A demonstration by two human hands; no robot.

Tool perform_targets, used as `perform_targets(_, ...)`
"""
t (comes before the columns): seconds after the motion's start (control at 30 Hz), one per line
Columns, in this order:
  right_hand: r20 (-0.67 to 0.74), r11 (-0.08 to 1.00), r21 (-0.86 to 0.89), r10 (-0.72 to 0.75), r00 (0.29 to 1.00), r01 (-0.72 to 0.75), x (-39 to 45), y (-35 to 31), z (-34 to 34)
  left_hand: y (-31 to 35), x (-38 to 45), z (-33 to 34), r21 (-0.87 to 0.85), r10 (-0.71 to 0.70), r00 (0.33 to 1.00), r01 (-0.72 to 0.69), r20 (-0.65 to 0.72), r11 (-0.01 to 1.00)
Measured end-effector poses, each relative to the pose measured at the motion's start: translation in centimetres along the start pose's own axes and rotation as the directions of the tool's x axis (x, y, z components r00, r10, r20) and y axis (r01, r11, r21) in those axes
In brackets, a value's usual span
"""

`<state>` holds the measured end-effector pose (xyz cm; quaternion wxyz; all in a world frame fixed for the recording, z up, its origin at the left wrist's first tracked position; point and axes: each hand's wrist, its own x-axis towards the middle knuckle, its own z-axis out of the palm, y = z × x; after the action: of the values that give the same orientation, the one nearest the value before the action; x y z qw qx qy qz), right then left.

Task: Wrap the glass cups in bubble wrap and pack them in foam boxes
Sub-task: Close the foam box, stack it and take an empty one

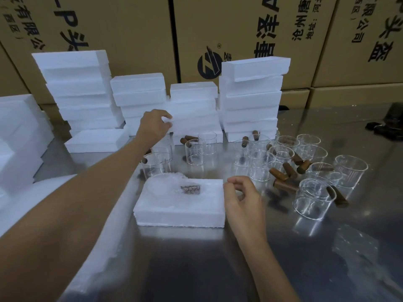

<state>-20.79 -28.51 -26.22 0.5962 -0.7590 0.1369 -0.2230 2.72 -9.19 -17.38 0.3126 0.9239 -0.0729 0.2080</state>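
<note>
A foam box (pixel 178 209) lay nearest on the steel table (pixel 218 269), a bubble-wrapped cup (pixel 172 186) (brown handle showing through) nested in it. The right hand (pixel 242 199) hovered at its right edge, fingers loosely curled, holding nothing. Bare cups (pixel 283 162) stood beyond. Farther back, the left hand (pixel 153 125) pinched a foam piece (pixel 192 118) in the stacks.

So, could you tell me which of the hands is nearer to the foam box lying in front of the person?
Right. The right hand hovers at the right edge of the foam box, while the left hand is far beyond it, touching the foam stacks.
</note>
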Motion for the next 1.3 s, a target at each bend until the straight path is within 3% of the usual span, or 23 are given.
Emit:
perform_targets(0.2,0.006,1.000,0.015,-0.009,1.000,0.008,0.0,-0.2,0.0,0.6,-4.3,-7.1,-0.044,0.051,0.998,-0.053,-0.036,0.998)
perform_targets(0.33,0.080,0.992,-0.122,-0.015,0.997,0.025,-0.1,-0.1,0.2,1.3,-9.9,-11.3,-0.072,0.096,0.995,-0.094,0.033,0.993)
perform_targets(0.5,0.061,0.992,-0.120,-0.025,0.998,0.032,0.0,0.0,0.2,1.8,-17.1,-13.7,-0.074,0.123,0.986,-0.115,0.112,0.991)
perform_targets(0.73,-0.001,0.995,-0.071,-0.064,0.998,0.064,-0.3,-0.3,-0.2,2.3,-21.9,-13.0,0.074,0.183,0.973,-0.195,0.144,0.978)
perform_targets(0.87,-0.127,0.990,0.127,-0.046,0.991,0.062,-1.1,-1.4,-0.8,2.6,-22.0,-12.9,0.097,0.178,0.973,-0.193,0.145,0.976)
perform_targets(0.97,-0.048,0.960,0.168,-0.217,0.975,0.222,-2.4,-2.6,-1.3,2.5,-22.1,-13.1,0.122,0.166,0.972,-0.187,0.166,0.975)
perform_targets(1.07,0.054,0.916,-0.019,-0.400,0.915,0.401,-2.9,-2.8,-0.9,2.3,-22.2,-13.1,0.136,0.159,0.971,-0.185,0.179,0.973)
perform_targets(1.3,0.049,0.920,-0.026,-0.390,0.919,0.392,-3.2,-2.2,-0.3,1.8,-22.3,-12.9,0.148,0.163,0.953,-0.206,0.256,0.967)
